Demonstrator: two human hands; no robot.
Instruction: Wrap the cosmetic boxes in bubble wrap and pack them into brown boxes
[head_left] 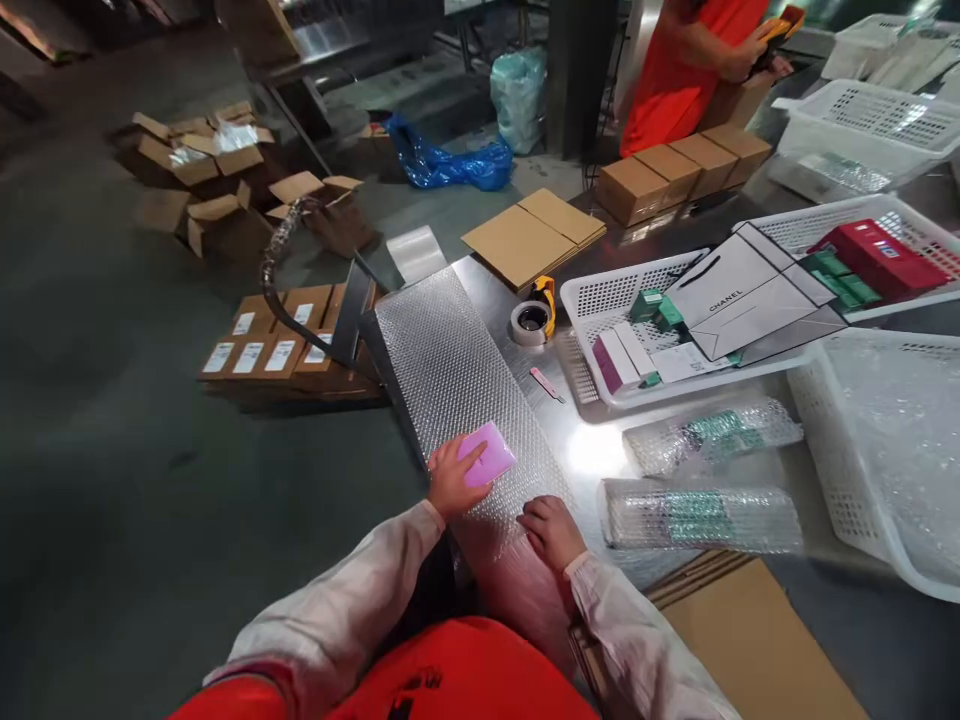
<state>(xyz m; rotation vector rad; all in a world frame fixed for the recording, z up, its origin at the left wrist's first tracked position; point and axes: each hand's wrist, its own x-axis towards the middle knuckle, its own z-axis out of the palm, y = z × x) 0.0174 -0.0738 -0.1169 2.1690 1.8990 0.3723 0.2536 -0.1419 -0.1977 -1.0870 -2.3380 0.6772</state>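
A long sheet of bubble wrap (450,350) lies along the metal table's left edge. On it, my left hand (452,478) grips a small pink box (491,455), one finger lying across its top. To the right, my right hand (551,530) rests on the wrap's right edge with its fingers curled; whether they pinch the wrap is too small to tell. A pink cutter (546,384) and a tape dispenser (534,320) lie beyond my hands. Two bubble-wrapped bundles (712,437) (701,515) are to the right.
White baskets (611,400) with a shopping bag (750,290) and small boxes stand at the right. Flat cardboard (525,240) lies ahead and more (765,640) at lower right. Cartons (262,345) are on the left. A person in red (671,75) works across the table.
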